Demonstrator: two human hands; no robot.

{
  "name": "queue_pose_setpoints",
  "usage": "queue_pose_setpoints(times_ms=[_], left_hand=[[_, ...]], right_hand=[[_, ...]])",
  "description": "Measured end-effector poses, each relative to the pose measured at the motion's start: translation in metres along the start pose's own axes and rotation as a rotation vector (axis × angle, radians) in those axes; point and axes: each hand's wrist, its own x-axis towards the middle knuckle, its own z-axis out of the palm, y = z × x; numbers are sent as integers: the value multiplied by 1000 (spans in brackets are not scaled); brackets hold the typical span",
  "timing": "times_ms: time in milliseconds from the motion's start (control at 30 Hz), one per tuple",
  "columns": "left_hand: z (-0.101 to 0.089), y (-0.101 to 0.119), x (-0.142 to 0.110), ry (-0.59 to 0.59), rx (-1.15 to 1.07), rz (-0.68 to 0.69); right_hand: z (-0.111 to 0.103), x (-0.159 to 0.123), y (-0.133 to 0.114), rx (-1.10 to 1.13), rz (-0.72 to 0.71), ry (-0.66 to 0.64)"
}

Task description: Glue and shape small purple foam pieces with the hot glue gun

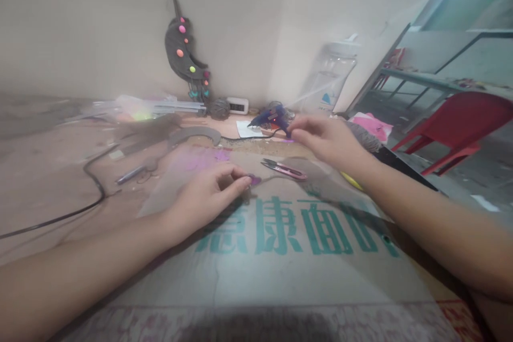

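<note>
My left hand [216,188] is low over the printed sheet, with thumb and fingers pinched on a small purple felt piece [254,179]. My right hand [325,141] is farther back on the right, its fingertips closed at the handle end of a blue glue gun [269,116]. The glue gun's nozzle points left, over a small white paper [245,129]. Between the hands lies a pair of pink-handled thread snips [285,169]. More purple pieces [221,155] lie behind my left hand, blurred.
A grey crescent ornament with coloured dots [178,51] hangs on the wall. Clear sticks [172,107], a yarn ball [219,109] and a small digital clock [238,105] line the back. A water bottle [332,77] stands right. A black cord [94,181] crosses the left; a red chair [460,123] stands beyond.
</note>
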Motion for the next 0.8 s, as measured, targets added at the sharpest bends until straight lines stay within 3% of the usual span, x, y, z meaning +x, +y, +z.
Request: queue_pose_setpoints(times_ms=[100, 200, 467, 633, 700, 800], left_hand=[[0, -1, 0, -1, 13, 23], [1, -2, 0, -6, 5, 20], [1, -3, 0, 11, 21, 16], [1, -5, 0, 11, 10, 9], [2, -5, 0, 2, -32, 0], [2, -5, 0, -3, -81, -9]], right_hand=[[6, 0, 14, -225, -47, -278], [21, -8, 18, -388, -233, -384], [30, -6, 25, -487, -318, -294], [16, 0, 26, -320, -142, -25], [13, -2, 19, -215, -145, 35], [15, -12, 5, -116, -248, -39]])
